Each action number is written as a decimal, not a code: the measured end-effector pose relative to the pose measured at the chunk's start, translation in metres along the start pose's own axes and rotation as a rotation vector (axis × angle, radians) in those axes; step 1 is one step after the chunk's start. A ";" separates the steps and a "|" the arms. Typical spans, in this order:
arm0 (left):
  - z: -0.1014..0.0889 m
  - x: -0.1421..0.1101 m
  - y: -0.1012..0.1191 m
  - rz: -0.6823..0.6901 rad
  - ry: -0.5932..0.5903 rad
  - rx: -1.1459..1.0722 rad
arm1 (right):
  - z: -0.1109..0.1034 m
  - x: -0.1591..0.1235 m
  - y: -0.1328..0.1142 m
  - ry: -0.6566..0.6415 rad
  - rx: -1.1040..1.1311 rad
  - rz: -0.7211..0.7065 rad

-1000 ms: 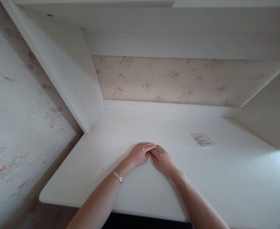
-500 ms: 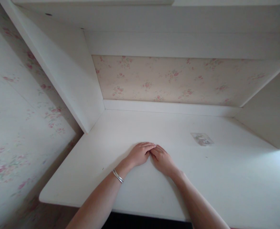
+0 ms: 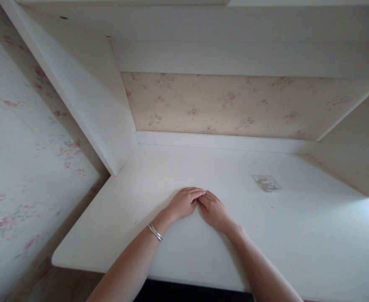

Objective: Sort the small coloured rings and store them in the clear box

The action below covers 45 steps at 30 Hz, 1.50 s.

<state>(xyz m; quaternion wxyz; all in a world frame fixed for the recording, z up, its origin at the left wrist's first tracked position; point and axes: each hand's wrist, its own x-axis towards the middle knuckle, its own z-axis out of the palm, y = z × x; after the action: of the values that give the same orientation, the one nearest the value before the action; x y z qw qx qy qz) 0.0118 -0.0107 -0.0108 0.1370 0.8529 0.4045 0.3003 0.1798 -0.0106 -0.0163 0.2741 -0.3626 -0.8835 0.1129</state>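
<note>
On the white desk (image 3: 178,163) rest both of my hands, meeting at the fingertips. My left hand (image 3: 186,202) lies flat with its fingers stretched out, their tips overlapping those of the other hand. A silver bangle (image 3: 155,231) circles my left wrist. My right hand (image 3: 215,209) is also laid flat, fingers extended and partly hidden under the left fingertips. Neither hand shows an object in it. A small clear plastic packet (image 3: 267,183) lies to the right of my right hand, apart from it; its contents are too small to make out.
White side panels stand at the left (image 3: 86,92) and right (image 3: 354,142), with a shelf (image 3: 203,25) overhead. Floral wallpaper (image 3: 225,105) covers the back wall. The desk's rounded front corner (image 3: 54,258) is at the lower left. Tiny dark specks dot the desktop.
</note>
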 end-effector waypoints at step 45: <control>-0.002 0.001 0.002 -0.007 -0.008 0.000 | -0.001 0.000 -0.001 -0.013 -0.005 0.020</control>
<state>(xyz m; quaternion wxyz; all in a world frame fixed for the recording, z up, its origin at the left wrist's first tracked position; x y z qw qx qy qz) 0.0124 -0.0113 -0.0083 0.1398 0.8528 0.4068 0.2962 0.1799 -0.0119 -0.0152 0.2664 -0.3715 -0.8818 0.1160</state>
